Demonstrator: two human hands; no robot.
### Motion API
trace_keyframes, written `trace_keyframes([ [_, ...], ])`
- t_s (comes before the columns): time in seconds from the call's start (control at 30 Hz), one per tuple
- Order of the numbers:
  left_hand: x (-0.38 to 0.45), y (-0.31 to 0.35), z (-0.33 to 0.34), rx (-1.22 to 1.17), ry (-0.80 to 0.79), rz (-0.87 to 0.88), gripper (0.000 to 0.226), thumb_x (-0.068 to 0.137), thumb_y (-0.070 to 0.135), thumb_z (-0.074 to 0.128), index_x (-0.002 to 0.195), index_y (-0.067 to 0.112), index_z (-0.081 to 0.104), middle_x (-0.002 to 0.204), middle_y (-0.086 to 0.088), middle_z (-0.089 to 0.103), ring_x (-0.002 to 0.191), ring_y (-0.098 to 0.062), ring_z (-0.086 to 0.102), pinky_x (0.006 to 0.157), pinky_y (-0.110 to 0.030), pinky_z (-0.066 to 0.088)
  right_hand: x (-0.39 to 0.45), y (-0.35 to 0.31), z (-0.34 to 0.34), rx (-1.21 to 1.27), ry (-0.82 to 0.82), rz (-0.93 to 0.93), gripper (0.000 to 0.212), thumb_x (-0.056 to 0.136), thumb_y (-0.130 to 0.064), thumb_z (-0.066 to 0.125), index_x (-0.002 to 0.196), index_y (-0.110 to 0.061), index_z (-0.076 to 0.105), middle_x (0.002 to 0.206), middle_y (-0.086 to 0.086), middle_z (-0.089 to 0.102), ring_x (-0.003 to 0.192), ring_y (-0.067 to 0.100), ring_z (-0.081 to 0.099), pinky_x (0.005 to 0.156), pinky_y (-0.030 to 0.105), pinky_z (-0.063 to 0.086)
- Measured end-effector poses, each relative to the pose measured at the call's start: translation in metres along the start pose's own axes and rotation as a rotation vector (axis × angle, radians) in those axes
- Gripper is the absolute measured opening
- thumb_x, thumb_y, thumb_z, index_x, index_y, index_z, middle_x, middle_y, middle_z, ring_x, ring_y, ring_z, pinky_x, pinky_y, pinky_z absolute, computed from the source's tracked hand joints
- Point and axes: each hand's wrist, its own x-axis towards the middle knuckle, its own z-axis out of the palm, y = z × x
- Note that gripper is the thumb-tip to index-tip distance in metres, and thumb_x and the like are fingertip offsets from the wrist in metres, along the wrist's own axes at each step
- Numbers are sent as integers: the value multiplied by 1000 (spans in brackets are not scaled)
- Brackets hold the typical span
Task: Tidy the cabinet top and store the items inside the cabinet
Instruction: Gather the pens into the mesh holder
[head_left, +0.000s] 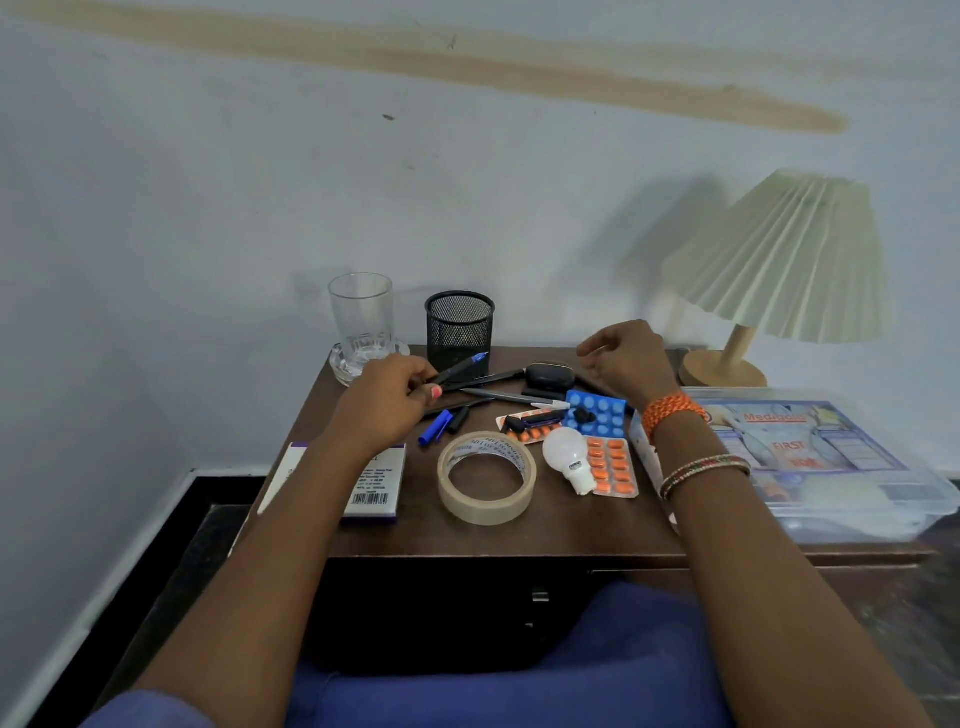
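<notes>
A dark wooden cabinet top (519, 530) holds clutter. My left hand (387, 400) is shut on a blue-tipped pen (465, 364), lifted beside a black mesh pen holder (460, 327). My right hand (626, 358) hovers with curled, parted fingers and holds nothing, above a black case (549, 375). More pens (498, 396) and a loose blue cap (435, 427) lie in the middle. A tape roll (487, 477), a white bulb (567, 457), orange pill strips (615, 467) and a blue pill strip (602, 413) sit near the front.
A glass (361, 312) stands on a glass ashtray (343, 366) at the back left. A white box (374, 486) lies partly under my left arm. A clear first-aid box (831, 457) and a pleated lamp (779, 260) fill the right side. The cabinet's dark front (467, 613) is below.
</notes>
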Motion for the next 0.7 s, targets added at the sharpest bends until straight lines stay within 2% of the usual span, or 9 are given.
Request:
trace_keyframes([
  [0.13,3,9,8,4,-36,12,12,90,20,60,98,19,68,85,4,64,78,-11,57,73,-30,46,-1,5,4,-168,-34,-15,14,83,0,61,88,-6,72,97,16,70,95,26,64,84,31,51],
  [0.2,5,11,11,16,-55,19,12,90,21,60,99,20,67,87,3,64,80,-12,58,74,-30,47,-2,6,13,-260,-53,-18,11,86,-8,62,93,-7,71,100,14,69,96,27,64,84,33,51],
  [0.33,8,12,13,38,-79,24,11,90,22,60,98,22,68,90,2,66,84,-15,60,77,-34,50,-7,2,36,-470,-111,-67,20,89,-22,60,102,-8,66,106,14,66,96,31,63,80,35,51],
  [0.43,7,12,12,42,-82,28,12,90,22,59,99,22,68,91,1,67,85,-15,60,78,-37,52,-6,-3,42,-544,-78,-122,21,91,-21,59,106,-9,66,108,13,64,97,31,63,78,35,49],
  [0.57,7,10,10,55,-70,32,15,90,21,59,102,19,68,92,0,68,86,-16,61,78,-36,51,-6,-6,46,-589,-136,-129,19,89,-13,57,104,-11,68,108,12,66,96,32,63,77,35,49],
  [0.7,6,7,8,52,-78,30,17,90,22,59,104,18,68,93,0,67,86,-14,59,80,-36,51,-7,-6,49,-604,-127,-146,20,89,-12,57,106,-10,67,109,13,65,95,32,63,76,34,48],
])
